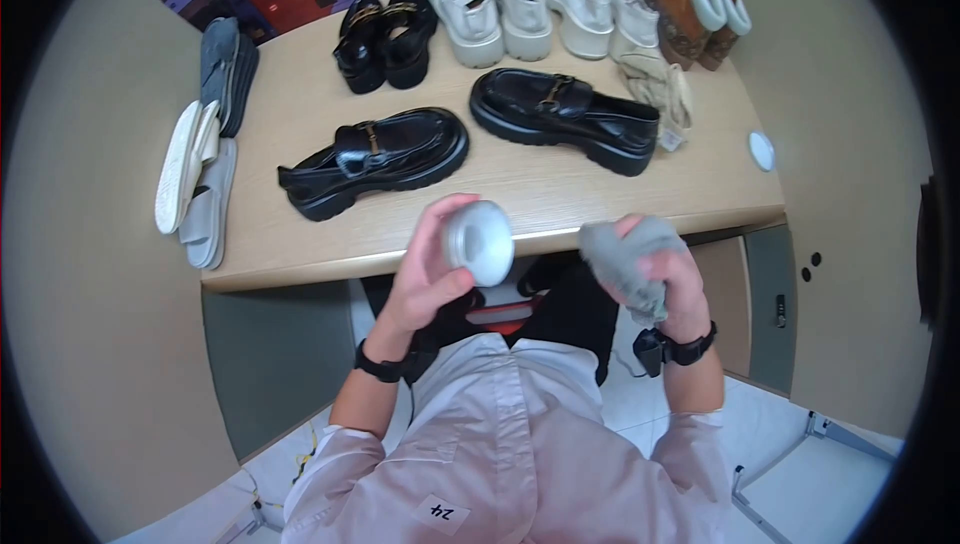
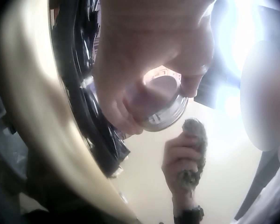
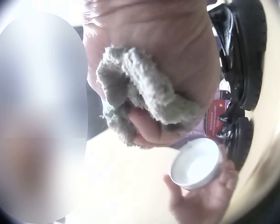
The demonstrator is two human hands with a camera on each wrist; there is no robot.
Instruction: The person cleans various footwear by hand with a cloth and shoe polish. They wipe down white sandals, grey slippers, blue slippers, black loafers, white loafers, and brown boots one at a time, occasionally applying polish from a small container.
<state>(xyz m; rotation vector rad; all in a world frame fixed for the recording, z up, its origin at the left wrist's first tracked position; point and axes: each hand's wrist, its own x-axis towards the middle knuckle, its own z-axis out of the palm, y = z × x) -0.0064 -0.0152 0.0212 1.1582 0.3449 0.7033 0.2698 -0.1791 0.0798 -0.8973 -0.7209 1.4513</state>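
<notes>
My left hand [image 1: 430,269] holds a small round white jar [image 1: 484,244] without a lid, its mouth tilted toward my right hand. In the right wrist view the inside of the jar [image 3: 196,163] looks white. A crumpled grey cloth [image 1: 625,262] is gripped in my right hand [image 1: 678,284], with fingers curled into its folds; the right wrist view shows the cloth [image 3: 149,86] bunched against the palm. Both hands are raised at the table's front edge, apart from each other. Two black loafers [image 1: 385,152] [image 1: 565,114] lie on the table beyond them.
A round white lid [image 1: 762,151] lies at the table's right edge. Along the back stand black shoes [image 1: 385,39], white shoes [image 1: 495,19] and brown shoes [image 1: 690,24]. A beige cloth [image 1: 655,94] touches the right loafer's area. Slippers [image 1: 205,194] line the left edge.
</notes>
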